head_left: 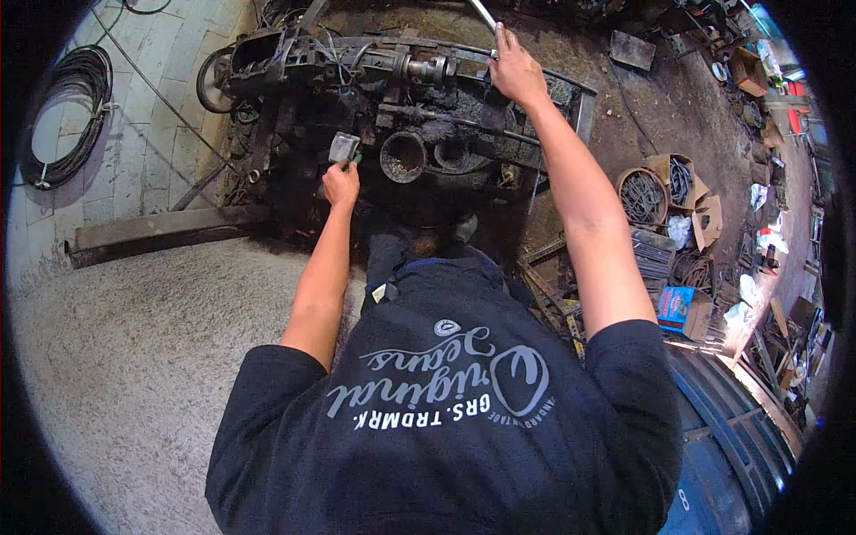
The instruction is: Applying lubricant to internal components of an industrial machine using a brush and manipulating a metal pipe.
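A dark, grease-covered metalworking machine (pixel 357 67) that looks like a lathe stands in front of me. At its near left side, my left hand (pixel 341 185) is closed on a small grey, square-faced piece (pixel 344 146). A bit of green shows beside those fingers; its kind is unclear. My right hand (pixel 517 71) reaches over the machine's far right part, its fingers closed at the lower end of a shiny metal rod (pixel 482 12) that runs out of the top of the view. Between the hands lies a bright round workpiece or spindle part (pixel 426 69). Below it is a round cup-like opening (pixel 403 157).
A coiled black cable (pixel 69 116) hangs at the left. A metal beam (pixel 160 234) lies along the floor nearer me. On the right are a bucket of metal pieces (pixel 642 196), cardboard boxes (pixel 706 218), a blue box (pixel 676 305) and a blue slatted object (pixel 722 437).
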